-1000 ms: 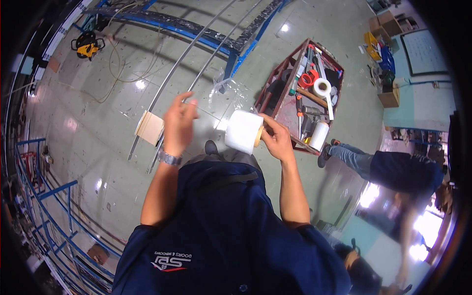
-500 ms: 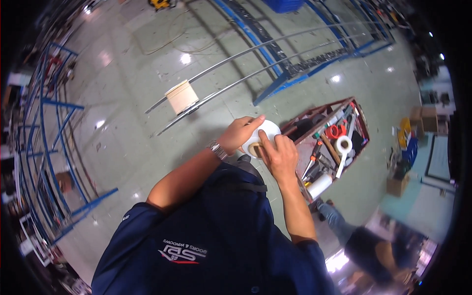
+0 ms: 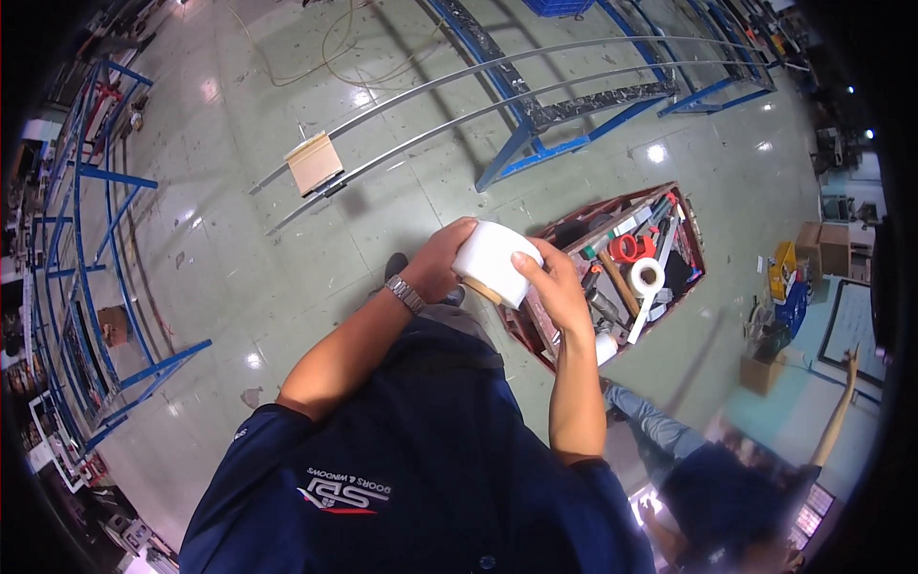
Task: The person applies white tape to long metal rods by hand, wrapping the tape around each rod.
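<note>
In front of my torso is a wide white roll (image 3: 493, 258) with a brown cardboard core showing at its lower end; it looks like plastic film or tape. My left hand (image 3: 448, 254) is closed round its left side, most of its fingers hidden behind the roll. From the right, my right hand (image 3: 559, 290) grips it with the thumb pressed on the white surface. Just beyond that hand stands a reddish toolbox (image 3: 523, 342). Inside lie a smaller white roll (image 3: 647, 272) with a loose tail, a red ring-shaped item (image 3: 630, 250) and several hand tools.
Two long metal strips (image 3: 435, 134) run across a blue trestle (image 3: 545, 150), with a tan block (image 3: 316, 165) on their near ends. A blue rack (image 3: 115, 287) stands at left. Another person (image 3: 736, 497) is at lower right. A hose (image 3: 335, 57) lies on the floor.
The white roll has turned from its end face to its side, the core now pointing down toward me. Both hands have shifted their hold. The other person's arm is now stretched out.
</note>
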`<state>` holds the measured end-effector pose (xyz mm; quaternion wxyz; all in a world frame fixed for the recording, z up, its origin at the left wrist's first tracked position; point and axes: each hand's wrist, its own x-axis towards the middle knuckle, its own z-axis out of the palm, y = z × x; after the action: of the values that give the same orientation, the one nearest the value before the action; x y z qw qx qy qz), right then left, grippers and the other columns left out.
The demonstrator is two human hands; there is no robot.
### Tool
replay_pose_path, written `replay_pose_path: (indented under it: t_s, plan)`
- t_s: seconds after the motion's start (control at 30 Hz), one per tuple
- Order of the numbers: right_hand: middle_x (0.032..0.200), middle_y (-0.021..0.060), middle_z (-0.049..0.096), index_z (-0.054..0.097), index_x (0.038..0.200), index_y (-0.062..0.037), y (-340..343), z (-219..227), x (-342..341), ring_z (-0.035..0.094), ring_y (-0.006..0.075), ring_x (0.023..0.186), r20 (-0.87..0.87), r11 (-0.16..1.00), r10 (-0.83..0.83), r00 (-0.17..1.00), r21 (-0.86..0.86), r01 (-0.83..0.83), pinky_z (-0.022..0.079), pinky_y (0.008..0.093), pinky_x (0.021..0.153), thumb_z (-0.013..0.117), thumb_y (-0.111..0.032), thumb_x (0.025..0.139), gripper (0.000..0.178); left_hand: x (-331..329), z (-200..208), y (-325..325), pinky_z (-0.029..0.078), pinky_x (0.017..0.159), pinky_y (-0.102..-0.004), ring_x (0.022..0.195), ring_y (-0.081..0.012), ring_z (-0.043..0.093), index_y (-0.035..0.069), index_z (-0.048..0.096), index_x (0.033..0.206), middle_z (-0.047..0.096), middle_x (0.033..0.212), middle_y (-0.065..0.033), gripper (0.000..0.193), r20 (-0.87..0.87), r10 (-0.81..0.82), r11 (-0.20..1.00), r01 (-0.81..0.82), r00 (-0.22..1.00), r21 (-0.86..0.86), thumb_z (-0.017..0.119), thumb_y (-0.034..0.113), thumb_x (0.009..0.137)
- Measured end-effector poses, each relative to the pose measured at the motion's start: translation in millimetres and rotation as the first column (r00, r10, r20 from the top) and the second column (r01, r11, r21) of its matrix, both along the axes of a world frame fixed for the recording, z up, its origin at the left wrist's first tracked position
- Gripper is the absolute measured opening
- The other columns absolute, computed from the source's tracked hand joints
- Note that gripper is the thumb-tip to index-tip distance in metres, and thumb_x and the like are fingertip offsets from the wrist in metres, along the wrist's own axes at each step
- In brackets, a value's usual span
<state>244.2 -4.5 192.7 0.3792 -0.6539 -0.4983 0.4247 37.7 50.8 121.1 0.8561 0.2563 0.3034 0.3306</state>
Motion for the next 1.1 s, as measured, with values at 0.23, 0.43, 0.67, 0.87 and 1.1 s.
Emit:
replay_pose_path:
  t_s: [0.23, 0.43, 0.67, 0.87, 1.1]
  plan:
    - [0.076, -0.0017, 0.067, 0.073, 0.089, -0.0011, -10, -17, -21, 0.057, 0.0068, 0.071, -0.294, 0.987, 0.019, 0.956, -0.147, -0.065, 0.046, 0.0259, 0.067, 0.085, -0.025, 0.089, 0.027, -13, 17, 8, 0.058, 0.088, -0.035, 0.103, -0.0185, 0.07, 0.001, 0.067, 0.118, 0.074, 0.112, -0.0102, 0.03, -0.276, 0.283, 0.958, -0.258, 0.919, 0.124, 0.055, 0.027, 0.109]
    - [0.077, -0.0014, 0.067, 0.072, 0.088, -0.0018, 10, -47, -83, 0.056, 0.0056, 0.07, -0.302, 0.973, -0.001, 0.953, -0.219, -0.068, 0.045, 0.0246, 0.065, 0.08, -0.027, 0.094, 0.027, -101, 34, 38, 0.062, 0.081, -0.0352, 0.088, -0.0242, 0.077, 0.001, 0.066, 0.115, 0.075, 0.104, -0.013, 0.024, -0.29, 0.529, 0.844, -0.457, 0.797, 0.282, 0.061, 0.024, 0.108]
    - [0.069, -0.0027, 0.059, 0.067, 0.085, -0.0018, 89, -48, -202, 0.051, 0.0067, 0.067, -0.234, 0.965, 0.186, 0.954, -0.141, -0.223, 0.042, 0.0276, 0.06, 0.077, -0.033, 0.097, 0.035, -215, 71, 124, 0.06, 0.079, -0.0301, 0.088, -0.0199, 0.076, -0.002, 0.068, 0.109, 0.077, 0.1, -0.0139, 0.019, -0.401, 0.673, 0.723, -0.439, 0.621, 0.533, 0.064, 0.016, 0.106]
    - [0.076, 0.0148, 0.071, 0.069, 0.088, 0.005, 164, -49, -272, 0.066, 0.0204, 0.074, 0.015, 0.925, 0.261, 0.965, -0.291, -0.245, 0.052, 0.036, 0.07, 0.077, -0.049, 0.092, 0.055, -290, 49, 219, 0.058, 0.08, -0.0287, 0.086, -0.0154, 0.073, -0.005, 0.071, 0.106, 0.077, 0.095, -0.0106, 0.019, -0.327, 0.713, 0.647, -0.404, 0.62, 0.646, 0.068, 0.014, 0.103]
    - [0.084, 0.0075, 0.073, 0.071, 0.099, 0.0051, 205, -82, -322, 0.064, 0.0122, 0.072, -0.269, 0.883, 0.085, 0.96, -0.425, -0.197, 0.05, 0.0278, 0.068, 0.079, -0.037, 0.095, 0.043, -374, -123, 306, 0.056, 0.069, -0.0305, 0.072, -0.0155, 0.071, 0.0, 0.074, 0.098, 0.076, 0.083, -0.0084, 0.022, -0.695, 0.409, 0.882, -0.06, 0.592, 0.468, 0.077, 0.019, 0.09]
